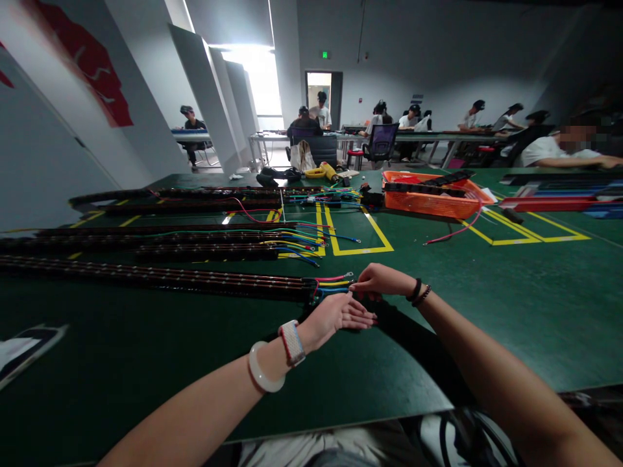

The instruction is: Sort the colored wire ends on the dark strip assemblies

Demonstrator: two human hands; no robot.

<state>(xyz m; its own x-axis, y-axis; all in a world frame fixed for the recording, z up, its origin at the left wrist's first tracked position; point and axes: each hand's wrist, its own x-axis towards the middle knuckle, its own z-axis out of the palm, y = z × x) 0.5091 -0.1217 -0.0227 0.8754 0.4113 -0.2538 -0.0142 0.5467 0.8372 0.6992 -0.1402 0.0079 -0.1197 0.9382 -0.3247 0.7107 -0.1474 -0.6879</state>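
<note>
A long black cable chain [195,279] lies across the green table, with red, yellow and blue wires coming out of its right end. The red wire [333,279] ends in a ring lug. My right hand [384,280] is closed at the tips of the yellow and blue wires; its fingertips hide what they pinch. Just below, my left hand [341,314] lies palm up beside the wire ends, fingers stretched out and nothing visible on the palm. A watch and a white bangle are on my left wrist.
More cable chains [209,250] with loose wires lie further back. An orange basket [428,204] stands at the back right, a yellow tool [324,171] at the back middle. Yellow tape [363,250] marks the table [487,305]. People sit at desks beyond; one is at the right.
</note>
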